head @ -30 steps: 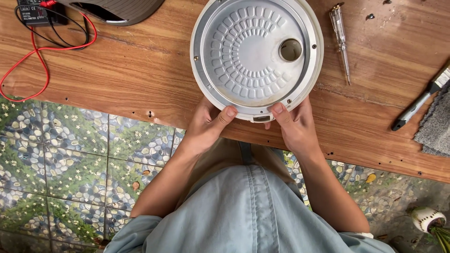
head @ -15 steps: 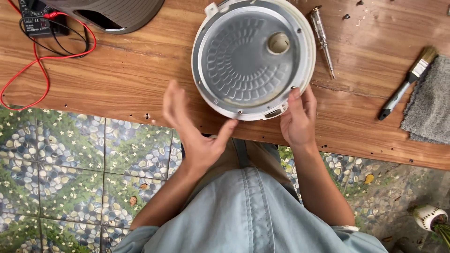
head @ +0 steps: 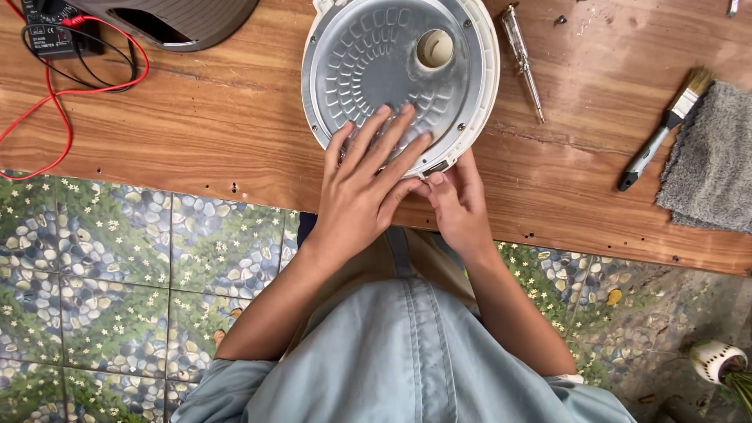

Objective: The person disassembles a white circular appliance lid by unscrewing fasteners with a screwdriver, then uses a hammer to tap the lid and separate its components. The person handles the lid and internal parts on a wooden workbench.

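Round appliance lid (head: 399,74) lies inner side up on the wooden bench (head: 196,133), at 12 o'clock from the person and close to the near edge. Its inner face is a dimpled grey metal plate (head: 368,55) inside a white plastic rim, with a round vent cup (head: 435,48) at about 1 o'clock on the plate. Left hand (head: 368,184) lies flat, fingers spread and open, palm down on the plate at its 6 o'clock sector; it presses rather than grasps. Right hand (head: 456,205) sits at the rim's 5 o'clock, thumb and forefinger pinched at a small dark latch tab (head: 439,166); whether the tab is actually gripped or only touched cannot be told. Step in hand reads as bracing the lid while working the catch at the rim, probably to free or seat the inner plate. Judgement: the next move calls for steady downward hold from the left hand and a small, controlled pull or push at the tab, since the lid can slide on the smooth wood. Around it: screwdriver (head: 523,59) at 3 o'clock of the lid, just beside it; paintbrush (head: 666,129) and grey cloth (head: 709,160) further out at 3 to 4 o'clock; multimeter (head: 55,31) with red and black leads (head: 59,94) at 9 to 10 o'clock, well apart; grey appliance housing (head: 172,19) at 10 o'clock.
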